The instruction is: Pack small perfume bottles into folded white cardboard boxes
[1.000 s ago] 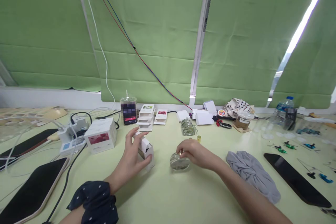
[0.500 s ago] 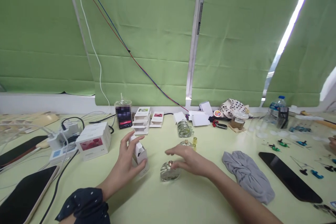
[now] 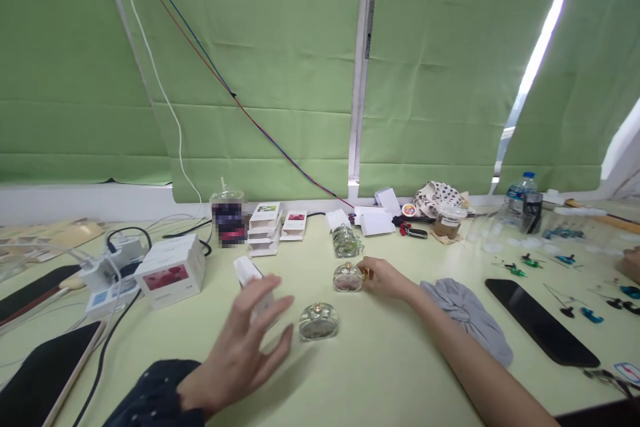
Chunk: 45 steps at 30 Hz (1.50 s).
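Note:
My left hand (image 3: 245,340) is open, fingers apart, in front of a small white box (image 3: 245,269) that it partly hides. Just right of its fingertips, a clear rounded glass bottle (image 3: 319,324) with a gold-coloured neck stands on the table (image 3: 380,360). Farther back is a second such bottle (image 3: 348,279). Beside it, the fingers of my right hand (image 3: 384,278) are closed on a small yellow cap (image 3: 366,273), mostly covered by the fingertips. Behind these, several more glass bottles (image 3: 345,242) stand close together.
At the left are a larger white box (image 3: 173,271), chargers with cables and a phone (image 3: 55,373). Small white boxes (image 3: 265,230) are stacked behind. On the right lie a grey cloth band (image 3: 467,320), a black phone (image 3: 540,320) and small coloured parts. Another person's hand (image 3: 633,263) shows at the right edge.
My right hand has moved back from above the front bottle to the small yellow caps and closed. My left hand has let go of the white box and come nearer, toward the right.

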### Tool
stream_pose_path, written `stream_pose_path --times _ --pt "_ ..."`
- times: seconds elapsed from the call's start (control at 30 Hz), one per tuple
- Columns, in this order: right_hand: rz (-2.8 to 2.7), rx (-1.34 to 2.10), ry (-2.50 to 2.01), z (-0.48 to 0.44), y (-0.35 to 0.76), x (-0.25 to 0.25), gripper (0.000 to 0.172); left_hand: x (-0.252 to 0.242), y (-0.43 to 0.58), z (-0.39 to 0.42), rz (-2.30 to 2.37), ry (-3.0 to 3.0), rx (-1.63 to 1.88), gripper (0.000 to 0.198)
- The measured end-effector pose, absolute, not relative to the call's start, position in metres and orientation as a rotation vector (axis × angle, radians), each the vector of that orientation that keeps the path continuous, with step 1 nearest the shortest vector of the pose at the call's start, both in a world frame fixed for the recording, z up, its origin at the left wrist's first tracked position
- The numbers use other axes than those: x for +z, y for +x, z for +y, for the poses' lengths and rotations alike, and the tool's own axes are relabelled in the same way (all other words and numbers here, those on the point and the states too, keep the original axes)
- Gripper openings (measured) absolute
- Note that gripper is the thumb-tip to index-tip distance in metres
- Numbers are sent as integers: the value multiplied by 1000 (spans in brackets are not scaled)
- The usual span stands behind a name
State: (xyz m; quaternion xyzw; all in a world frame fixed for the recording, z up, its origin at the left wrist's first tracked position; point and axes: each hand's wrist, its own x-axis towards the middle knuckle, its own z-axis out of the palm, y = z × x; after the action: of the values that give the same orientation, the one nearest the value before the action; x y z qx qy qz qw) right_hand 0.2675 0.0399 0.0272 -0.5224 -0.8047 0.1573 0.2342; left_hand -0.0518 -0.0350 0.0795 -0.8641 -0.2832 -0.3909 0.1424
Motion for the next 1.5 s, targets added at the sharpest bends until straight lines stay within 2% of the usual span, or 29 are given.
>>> stream_pose_path --times 0.1,0.23,0.37,0.6,0.7,0.8,1.0,1.17,1.33,1.5 --pt "-2224 402 -1460 39 263 25 13 62 -37 -42 -879 -2768 -934 54" --pt "-2218 471 -1469 37 272 26 18 32 -21 -38 -1257 -2837 -934 60" --pt "-2234 567 -1492 35 282 25 20 10 -15 -30 -1445 -2871 -1055 51" --pt "-2137 709 -1405 31 294 35 18 11 -15 -26 -1541 -2969 -1129 45" --pt "-2101 664 -1396 31 303 39 18 15 -15 -26 -1548 -2984 -1103 45" --pt "-2175 578 -1475 32 309 37 19 21 -14 -28 -1540 -3020 -1060 52" --pt "-2268 576 -1619 30 309 31 22 35 -14 -34 -1508 -3235 -896 82" --pt "-2251 643 -1583 25 300 33 36 38 -15 -35 -1624 -3407 -838 78" --pt "-2259 638 -1518 26 290 28 24 34 -13 -35 -1717 -3455 -925 69" --pt "-2228 633 -1527 29 285 24 13 22 -6 -36 -1896 -3336 -1055 70"
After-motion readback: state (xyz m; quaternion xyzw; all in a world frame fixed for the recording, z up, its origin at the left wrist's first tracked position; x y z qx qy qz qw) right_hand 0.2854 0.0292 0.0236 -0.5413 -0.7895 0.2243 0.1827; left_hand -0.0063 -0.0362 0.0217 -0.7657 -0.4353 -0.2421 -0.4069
